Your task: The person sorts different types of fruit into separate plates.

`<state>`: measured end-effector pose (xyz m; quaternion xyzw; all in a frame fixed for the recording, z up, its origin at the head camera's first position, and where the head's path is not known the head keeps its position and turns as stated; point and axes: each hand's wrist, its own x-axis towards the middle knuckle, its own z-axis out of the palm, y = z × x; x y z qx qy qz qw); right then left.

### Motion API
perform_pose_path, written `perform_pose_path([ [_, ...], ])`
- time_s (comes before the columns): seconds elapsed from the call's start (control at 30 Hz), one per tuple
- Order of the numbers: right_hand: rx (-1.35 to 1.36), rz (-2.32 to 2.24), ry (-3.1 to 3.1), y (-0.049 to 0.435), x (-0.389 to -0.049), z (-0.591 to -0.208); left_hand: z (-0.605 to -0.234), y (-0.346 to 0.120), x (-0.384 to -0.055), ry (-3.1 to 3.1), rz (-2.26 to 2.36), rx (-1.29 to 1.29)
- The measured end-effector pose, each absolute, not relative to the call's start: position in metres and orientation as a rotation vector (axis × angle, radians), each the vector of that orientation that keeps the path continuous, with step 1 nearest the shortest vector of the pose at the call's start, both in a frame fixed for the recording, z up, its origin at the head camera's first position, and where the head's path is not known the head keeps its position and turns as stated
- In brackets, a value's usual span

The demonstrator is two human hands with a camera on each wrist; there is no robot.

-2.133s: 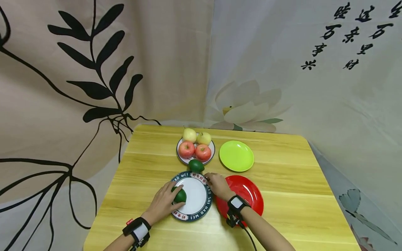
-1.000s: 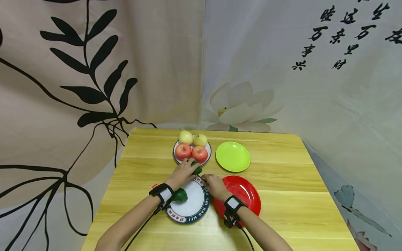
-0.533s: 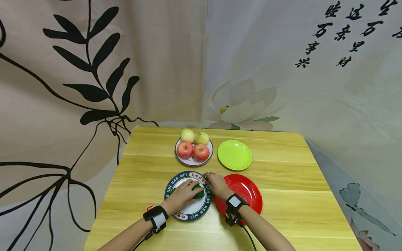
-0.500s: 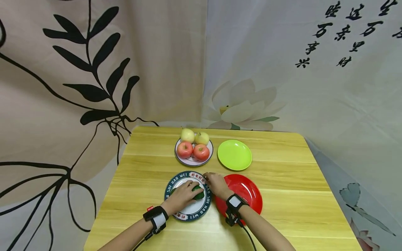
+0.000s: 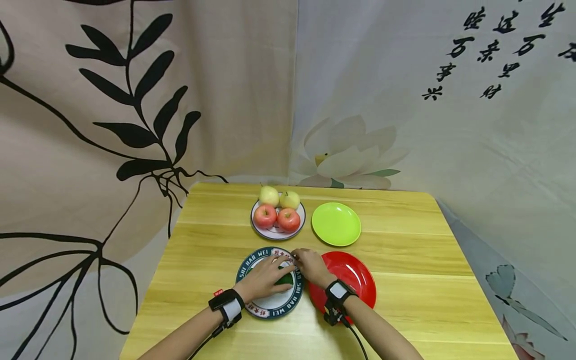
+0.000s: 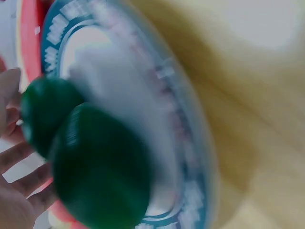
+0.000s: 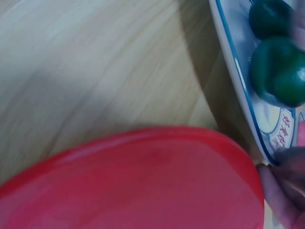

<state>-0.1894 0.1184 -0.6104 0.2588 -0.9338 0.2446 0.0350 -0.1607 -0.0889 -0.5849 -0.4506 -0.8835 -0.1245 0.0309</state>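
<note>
Two dark green lime-like fruits sit side by side on the white plate with a blue lettered rim. In the left wrist view, the nearer fruit partly covers the farther fruit. My left hand is over the plate, its fingers spread above the fruit, with green showing between thumb and fingers. In the left wrist view those fingers look extended beside the fruits. My right hand pinches the plate's right rim between thumb and fingers, close to the red plate's edge in the right wrist view.
A red plate lies partly under my right wrist. Behind stand a green plate and a blue-rimmed fruit plate with two red apples and two yellow pears. Cables trail from both wrist cameras. Cloth hangs beyond the table.
My left hand reached to the green fruit lying by the fruit plate and brought it onto the blue-rimmed plate beside the other; its fingers now spread. The right hand keeps to the rim.
</note>
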Motion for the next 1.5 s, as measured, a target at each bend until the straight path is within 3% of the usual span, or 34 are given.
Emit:
perform_pose_path([
  [0.37,0.568,0.677,-2.722,0.193,-0.175,-0.583,-0.548,-0.059,-0.233,-2.641,-0.624,-1.160],
  [0.7,0.278,0.641,-2.700,0.281,-0.123,-0.605,-0.564,-0.047,-0.290,-2.744,-0.528,-1.164],
  [0.97,0.089,0.831,-2.699,0.301,-0.089,-0.624,-0.584,-0.043,-0.302,-2.768,-0.344,-1.192],
  [1.5,-0.075,1.015,-2.728,0.301,-0.087,-0.624,-0.572,-0.037,-0.295,-2.648,-0.179,-1.299],
])
